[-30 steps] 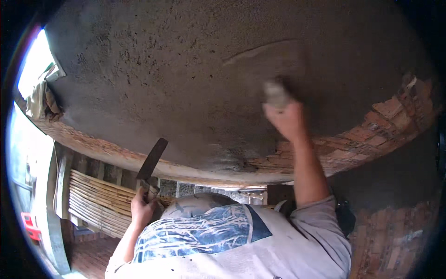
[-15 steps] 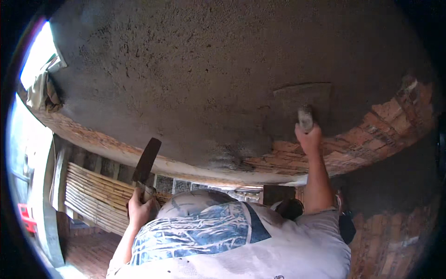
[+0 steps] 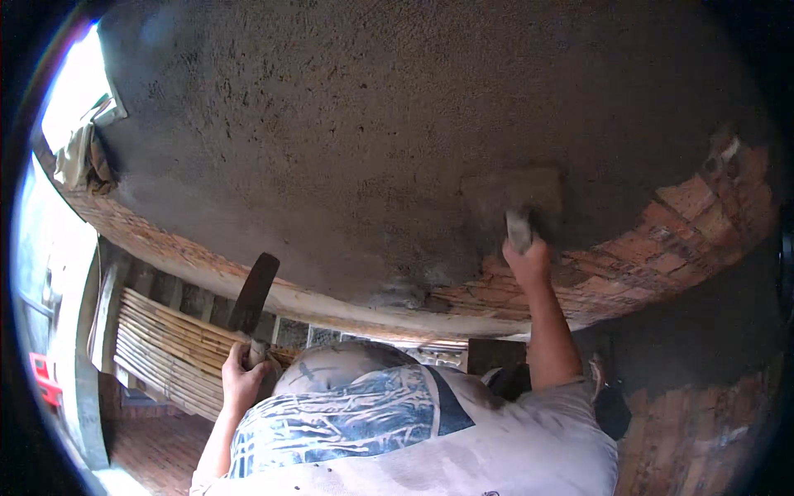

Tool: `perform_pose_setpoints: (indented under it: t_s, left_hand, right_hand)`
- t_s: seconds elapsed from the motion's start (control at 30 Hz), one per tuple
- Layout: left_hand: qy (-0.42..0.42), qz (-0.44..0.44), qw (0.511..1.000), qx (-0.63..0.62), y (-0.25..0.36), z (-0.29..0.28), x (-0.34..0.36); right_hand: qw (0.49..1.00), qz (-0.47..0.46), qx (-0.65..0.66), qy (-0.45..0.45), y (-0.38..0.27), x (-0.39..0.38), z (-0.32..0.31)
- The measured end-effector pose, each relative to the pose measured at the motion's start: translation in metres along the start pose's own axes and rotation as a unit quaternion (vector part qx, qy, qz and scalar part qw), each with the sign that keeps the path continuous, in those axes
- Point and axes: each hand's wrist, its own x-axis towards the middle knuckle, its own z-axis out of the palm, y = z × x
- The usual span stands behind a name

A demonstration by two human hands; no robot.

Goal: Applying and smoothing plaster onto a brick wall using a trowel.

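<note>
My right hand [image 3: 529,260] grips the handle of a flat rectangular float [image 3: 513,194], which lies pressed against wet grey plaster [image 3: 356,132] on a brick wall. The float sits near the plaster's lower right edge, just above bare red bricks [image 3: 686,215]. My left hand [image 3: 241,368] is held low by my side and grips the handle of a trowel [image 3: 252,293] with its dark blade pointing up, apart from the wall.
Bare brick runs along the wall's base [image 3: 207,260] and down the right side [image 3: 703,430]. A stack of bamboo or wooden slats [image 3: 165,347] lies at the lower left. Cloth [image 3: 78,157] hangs by a bright opening at the upper left.
My right hand has slid the float down and to the right across the plaster, toward the bare bricks. The left hand with the trowel has stayed about where it was.
</note>
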Motion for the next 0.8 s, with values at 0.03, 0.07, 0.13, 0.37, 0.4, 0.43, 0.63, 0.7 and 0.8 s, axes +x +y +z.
perform_pose_setpoints:
  t_s: [0.03,0.07,0.13,0.37,0.4,0.43,0.63,0.7,0.8]
  left_hand:
    - [0.0,-0.003,1.0,-0.024,-0.016,0.003,0.001]
    - [0.001,-0.005,0.999,-0.049,-0.029,0.006,0.001]
    - [0.006,-0.013,0.997,-0.077,-0.039,0.005,-0.003]
    - [0.011,-0.021,1.0,-0.009,-0.031,-0.021,-0.003]
    - [0.02,-0.015,1.0,-0.016,-0.033,-0.026,-0.002]
    - [0.029,-0.009,0.999,-0.022,-0.035,-0.03,-0.001]
    - [0.028,0.002,0.999,-0.038,-0.045,-0.031,0.015]
    - [0.009,-0.003,1.0,-0.022,-0.037,-0.026,0.016]
    - [0.003,-0.02,1.0,-0.008,-0.035,-0.026,0.005]
  right_hand:
    - [1.0,0.0,0.001,0.001,-0.015,0.005,0.008]
    - [0.999,-0.049,0.022,0.006,-0.033,0.008,0.019]
    - [0.994,-0.106,0.004,0.016,-0.051,0.0,0.041]
    - [0.982,-0.144,-0.11,-0.06,0.012,-0.031,0.04]
    - [0.99,-0.126,-0.06,-0.003,-0.001,-0.03,0.036]
    - [0.993,-0.107,-0.008,0.052,-0.015,-0.028,0.033]
    - [0.98,-0.162,-0.082,-0.08,-0.148,-0.024,0.095]
    - [0.956,-0.235,-0.157,-0.084,-0.129,-0.029,0.131]
    - [0.942,-0.136,-0.221,-0.212,-0.077,-0.045,0.114]
